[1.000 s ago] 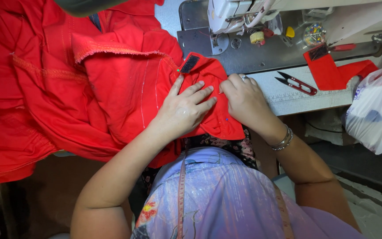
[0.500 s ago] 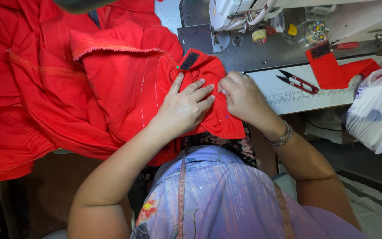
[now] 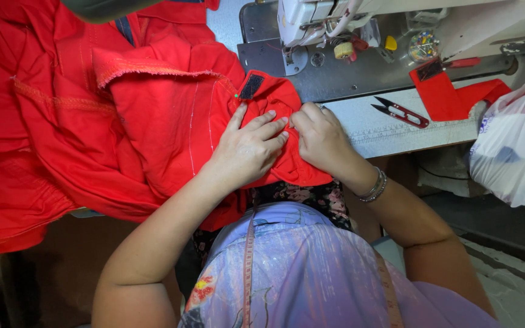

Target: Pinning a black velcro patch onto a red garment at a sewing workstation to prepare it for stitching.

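Red garment (image 3: 171, 121) pressed flat under both hands.

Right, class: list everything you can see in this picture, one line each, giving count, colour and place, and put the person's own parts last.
Red garment: one, red, bunched across the left and centre, under both hands.
Black patch: one, black, on the garment just above the left hand.
Sewing machine: one, white and grey metal, top centre.
Thread snips: one, black and red, on the table right of the hands.
Red fabric piece: one, red, table top right.
Plastic bag: one, white, right edge.
Tape measure: one, around the neck.
Bracelet: silver, right wrist.
Left hand: pressing the garment.
Right hand: pinching the garment's fold.
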